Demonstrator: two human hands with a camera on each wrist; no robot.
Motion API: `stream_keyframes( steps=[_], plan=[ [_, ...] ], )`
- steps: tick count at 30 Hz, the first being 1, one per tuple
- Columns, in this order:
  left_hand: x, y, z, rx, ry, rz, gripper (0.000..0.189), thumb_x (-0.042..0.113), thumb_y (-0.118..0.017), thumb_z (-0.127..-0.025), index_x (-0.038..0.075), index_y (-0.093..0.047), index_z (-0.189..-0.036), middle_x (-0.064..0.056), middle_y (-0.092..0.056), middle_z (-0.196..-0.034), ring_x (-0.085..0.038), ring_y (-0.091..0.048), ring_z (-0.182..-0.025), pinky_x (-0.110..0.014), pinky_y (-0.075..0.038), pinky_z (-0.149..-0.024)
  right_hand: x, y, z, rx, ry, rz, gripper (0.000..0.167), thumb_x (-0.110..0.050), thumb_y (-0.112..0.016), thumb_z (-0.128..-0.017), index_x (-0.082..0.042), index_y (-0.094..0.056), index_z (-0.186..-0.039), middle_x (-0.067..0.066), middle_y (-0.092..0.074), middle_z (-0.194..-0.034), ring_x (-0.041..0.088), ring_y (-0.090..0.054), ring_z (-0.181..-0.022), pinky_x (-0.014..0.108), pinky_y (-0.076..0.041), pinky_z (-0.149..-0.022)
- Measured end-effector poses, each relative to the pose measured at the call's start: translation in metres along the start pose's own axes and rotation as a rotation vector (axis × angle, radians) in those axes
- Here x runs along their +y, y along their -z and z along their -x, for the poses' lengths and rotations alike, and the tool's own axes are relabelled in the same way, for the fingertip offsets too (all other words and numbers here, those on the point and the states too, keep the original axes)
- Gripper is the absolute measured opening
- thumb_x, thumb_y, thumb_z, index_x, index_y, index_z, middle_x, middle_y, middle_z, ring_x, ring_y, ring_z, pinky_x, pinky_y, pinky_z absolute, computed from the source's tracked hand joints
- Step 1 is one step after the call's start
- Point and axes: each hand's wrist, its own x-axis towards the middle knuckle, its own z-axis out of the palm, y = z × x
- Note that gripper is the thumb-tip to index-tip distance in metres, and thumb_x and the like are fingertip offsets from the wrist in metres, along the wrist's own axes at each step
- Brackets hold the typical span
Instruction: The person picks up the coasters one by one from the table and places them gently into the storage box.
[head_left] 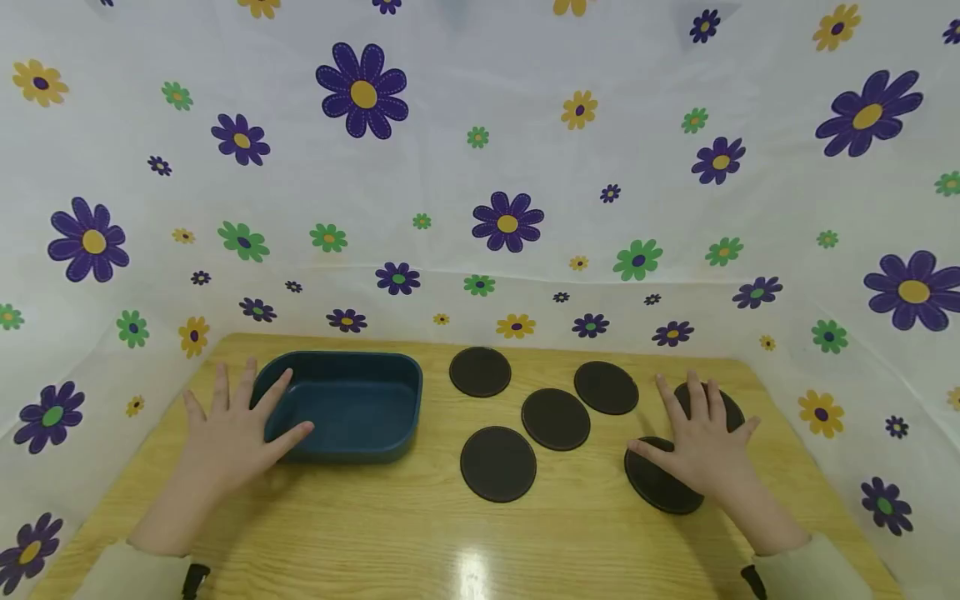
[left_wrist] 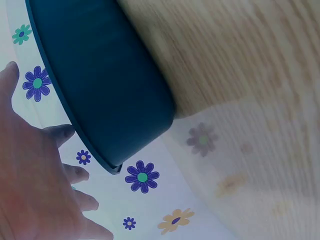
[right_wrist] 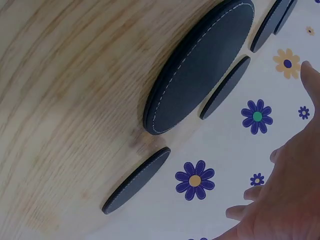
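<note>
I log a white flower-printed curtain (head_left: 450,67) as the largest item, rising at twelve o'clock and wrapping round towards nine and three. Next is the wood-grain table (head_left: 360,525); I take its middle, as my head view shows it, for the centre of the dial.

The blue bin (head_left: 352,408) stands upright on the table at ten o'clock, mouth up. Contents check: I see down to its blue floor and inner walls; part of its left end is hidden behind fingers.

Pale sleeves (head_left: 135,571) enter at eight and four o'clock. The left hand (head_left: 236,437) is at nine, fingers and thumb spread wide, overlapping the bin's left end. My left wrist view sets one fingertip at the rim line; contact I cannot tell. The right hand (head_left: 708,450) is at three, digits likewise spread, over two discs, and apart from them in my right wrist view.

Six round black discs with stitched edges lie flat on the table: one at centre (head_left: 498,464), one at three (head_left: 658,489), two at two o'clock, inner (head_left: 556,419) and outer (head_left: 606,387), one between two and three (head_left: 732,404), one at twelve (head_left: 480,372).

Smallest: a dark band (head_left: 195,581) at each cuff.
</note>
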Motion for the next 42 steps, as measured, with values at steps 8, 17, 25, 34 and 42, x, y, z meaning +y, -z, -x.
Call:
stream_keyframes(
  steps=[8, 17, 25, 34, 42],
  plan=[
    [-0.011, -0.004, 0.000, 0.030, 0.016, 0.010, 0.098, 0.077, -0.054, -0.096, 0.016, -0.029, -0.169, -0.038, -0.014, -0.171, -0.068, 0.000, -0.156, -0.094, -0.003, -0.112, 0.012, -0.002, -0.006, 0.041, -0.019, 0.015, 0.112, -0.075, -0.066, -0.090, -0.017, -0.016, -0.171, 0.038, -0.012, -0.169, 0.068, -0.015, -0.151, 0.102, -0.011, -0.098],
    [-0.024, -0.007, -0.002, 0.053, -0.025, 0.004, 0.094, 0.071, -0.055, -0.099, 0.010, -0.032, -0.167, -0.038, -0.016, -0.171, -0.065, -0.004, -0.157, -0.088, -0.010, -0.117, 0.034, -0.008, -0.014, 0.056, -0.027, 0.037, 0.108, -0.072, -0.068, -0.090, -0.014, -0.022, -0.168, 0.040, -0.017, -0.167, 0.068, -0.020, -0.149, 0.099, -0.013, -0.103],
    [-0.031, -0.010, -0.003, 0.059, -0.068, -0.008, 0.090, 0.067, -0.055, -0.102, 0.007, -0.034, -0.166, -0.037, -0.017, -0.171, -0.063, -0.007, -0.158, -0.085, -0.014, -0.120, 0.057, -0.013, -0.025, 0.090, -0.033, 0.076, 0.101, -0.072, -0.064, -0.093, -0.009, -0.030, -0.164, 0.043, -0.026, -0.161, 0.067, -0.029, -0.144, 0.094, -0.022, -0.107],
    [-0.043, -0.021, -0.003, 0.096, -0.135, -0.002, 0.086, 0.060, -0.055, -0.104, 0.007, -0.031, -0.167, -0.035, -0.014, -0.173, -0.055, -0.009, -0.162, -0.076, -0.012, -0.127, 0.071, -0.011, -0.031, 0.018, -0.067, 0.073, 0.100, -0.070, -0.062, -0.096, 0.000, -0.033, -0.161, 0.047, -0.028, -0.158, 0.070, -0.032, -0.140, 0.087, -0.030, -0.109],
    [-0.047, -0.023, -0.007, 0.105, -0.205, -0.033, 0.086, 0.059, -0.056, -0.104, 0.008, -0.028, -0.168, -0.031, -0.017, -0.174, -0.047, -0.011, -0.165, -0.069, -0.016, -0.131, 0.086, -0.016, -0.042, -0.030, -0.101, 0.004, 0.100, -0.068, -0.057, -0.100, 0.006, -0.032, -0.161, 0.051, -0.029, -0.155, 0.072, -0.032, -0.138, 0.086, -0.032, -0.108]
  ],
)
